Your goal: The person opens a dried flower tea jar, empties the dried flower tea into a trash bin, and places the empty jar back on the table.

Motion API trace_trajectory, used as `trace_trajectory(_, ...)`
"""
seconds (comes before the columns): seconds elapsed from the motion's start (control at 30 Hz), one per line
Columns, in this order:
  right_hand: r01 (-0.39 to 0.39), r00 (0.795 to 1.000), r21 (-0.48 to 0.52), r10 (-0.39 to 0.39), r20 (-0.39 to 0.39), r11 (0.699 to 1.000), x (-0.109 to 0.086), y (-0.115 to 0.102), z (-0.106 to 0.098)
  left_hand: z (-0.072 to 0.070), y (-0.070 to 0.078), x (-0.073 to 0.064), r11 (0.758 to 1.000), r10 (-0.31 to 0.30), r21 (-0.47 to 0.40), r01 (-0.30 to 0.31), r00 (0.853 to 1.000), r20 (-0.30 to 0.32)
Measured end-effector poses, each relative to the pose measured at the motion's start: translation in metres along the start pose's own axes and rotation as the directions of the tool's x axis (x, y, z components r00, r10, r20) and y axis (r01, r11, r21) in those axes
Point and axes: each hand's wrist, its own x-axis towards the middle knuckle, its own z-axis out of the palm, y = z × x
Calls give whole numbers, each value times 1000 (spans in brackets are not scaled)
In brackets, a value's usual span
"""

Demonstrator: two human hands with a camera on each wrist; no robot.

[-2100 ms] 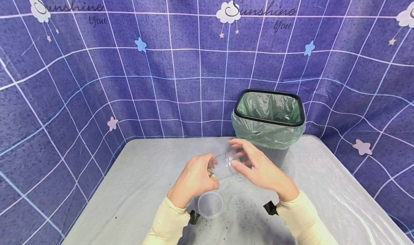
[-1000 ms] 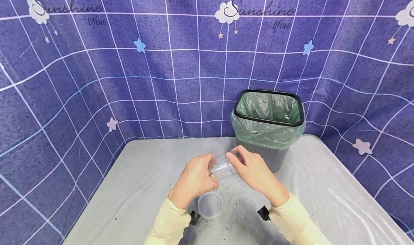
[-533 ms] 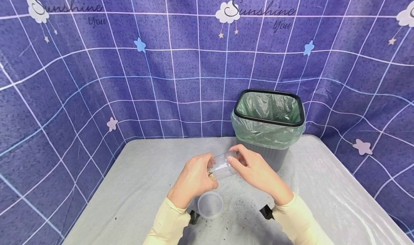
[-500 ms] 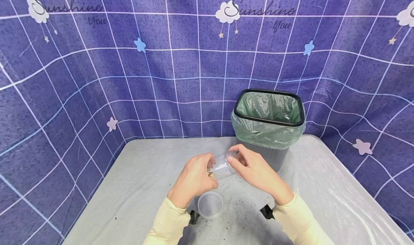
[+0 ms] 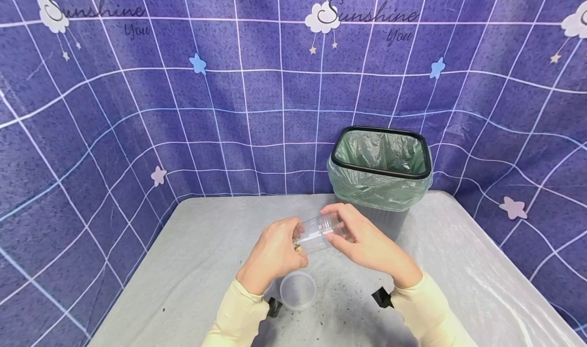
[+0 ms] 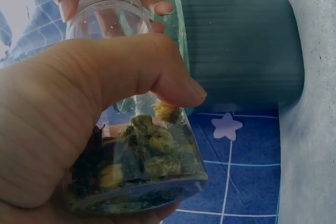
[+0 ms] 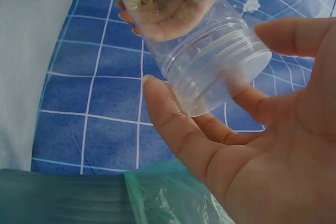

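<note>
Tilted above the table is a clear plastic jar (image 5: 312, 235), its mouth end pointing right and up in the head view. Dried yellow-green flower buds (image 6: 155, 148) lie in its bottom. My left hand (image 5: 274, 252) grips the jar's lower part, thumb across the front. Around the ridged clear mouth end (image 7: 220, 66) my right hand (image 5: 362, 237) is spread loosely, thumb on one side and fingers on the other, the tips right at the rim. Some right fingers show through the clear plastic in the right wrist view.
A grey bin (image 5: 390, 219) with a black rim and green liner bag (image 5: 376, 191) stands behind my right hand. On the grey table (image 5: 206, 235), a round clear plastic piece (image 5: 298, 291) lies below the jar, among dark crumbs. A blue gridded curtain (image 5: 257, 107) hangs behind.
My right hand closed on the jar's mouth end about a second ago, then loosened and shifted slightly right, fingers spreading. My left hand and the jar have stayed nearly in place.
</note>
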Motion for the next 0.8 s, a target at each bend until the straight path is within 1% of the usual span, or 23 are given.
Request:
trace_trajectory(0.1, 24, 1000, -10, -24, -4, 1000, 0, -1, -2, -1, 0, 0, 1000, -9, -3, 9, 1000, 0)
trace_trajectory(0.2, 31, 999, -12, -31, -5, 999, -1, -2, -3, -1, -1, 0, 1000, -17, -6, 17, 1000, -1)
trace_trajectory(0.3, 30, 999, -21, -30, -11, 999, -1, -3, -5, -2, -2, 1, 1000, -24, -5, 24, 1000, -5)
trace_trajectory(0.53, 27, 999, -50, -29, -28, 998, -1, -4, -8, -5, -3, -1, 998, -63, -15, 63, 998, 3)
trace_trajectory(0.8, 10, 999, -81, -13, -38, 997, -3, -2, -15, -6, -6, 0, 998, -67, -18, 67, 998, -17)
